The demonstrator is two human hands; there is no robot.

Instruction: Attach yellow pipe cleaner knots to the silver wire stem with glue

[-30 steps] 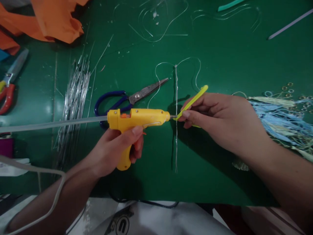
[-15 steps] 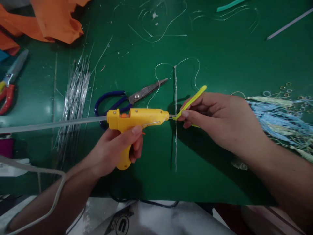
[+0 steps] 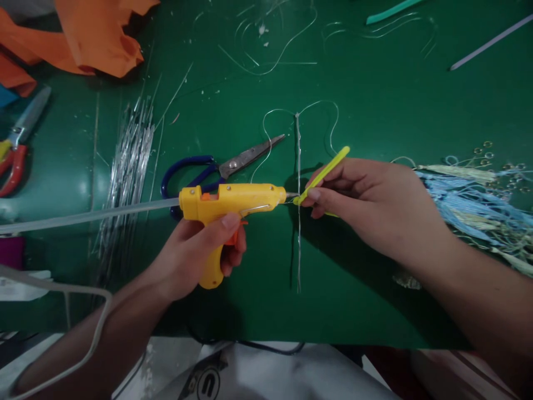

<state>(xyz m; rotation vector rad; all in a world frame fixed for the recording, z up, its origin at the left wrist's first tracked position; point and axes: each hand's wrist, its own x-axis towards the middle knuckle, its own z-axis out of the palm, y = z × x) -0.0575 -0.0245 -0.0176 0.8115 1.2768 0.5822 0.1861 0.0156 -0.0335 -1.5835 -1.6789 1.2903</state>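
My left hand (image 3: 204,250) is wrapped round the handle of a yellow glue gun (image 3: 237,199), whose nozzle points right. A long translucent glue stick (image 3: 104,213) runs out of its back end. My right hand (image 3: 370,203) pinches a bent bright-yellow strip (image 3: 328,169) between thumb and fingers. The nozzle tip is at the strip's lower left end, where the strip meets a thin twisted silvery wire (image 3: 298,144). This wire stands lengthwise on the green table, with a clear thread (image 3: 328,103) looping from its top. Blue-handled scissors (image 3: 245,158) lie open behind the gun.
A bundle of silvery wires (image 3: 131,161) lies at left, near red-handled scissors (image 3: 16,144) and orange fabric (image 3: 100,39). Blue and cream tassels (image 3: 466,200) with small rings (image 3: 487,150) are at right. A pale cord (image 3: 102,322) crosses over my left forearm.
The glue gun has shifted very slightly left and its orange trigger shows more. My right hand and the yellow strip stay almost in place.
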